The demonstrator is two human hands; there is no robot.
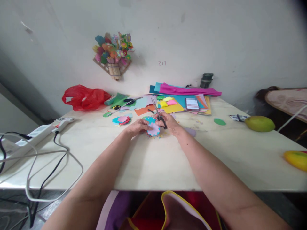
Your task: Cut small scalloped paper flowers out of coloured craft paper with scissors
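In the middle of the table my left hand point(137, 127) pinches a lavender paper flower point(153, 129) with a scalloped edge. Bright blue paper point(149, 120) shows behind it; whether the two are joined I cannot tell. My right hand point(170, 123) is closed around black-handled scissors point(163, 122), whose blades point away from me toward the wall. Its fingertips are close to the flower's right edge. Small coloured paper scraps point(157, 136) lie under and around both hands. Left of them rests a pile of cut paper flowers point(122, 120) in pink, blue and red.
Coloured paper sheets point(176, 108) and rolled magenta paper point(189, 89) lie at the back. A second pair of scissors point(129, 101) is near a red plastic bag point(83, 97). Power strips point(35, 137) with cables stand left; a mango point(259, 123) lies right.
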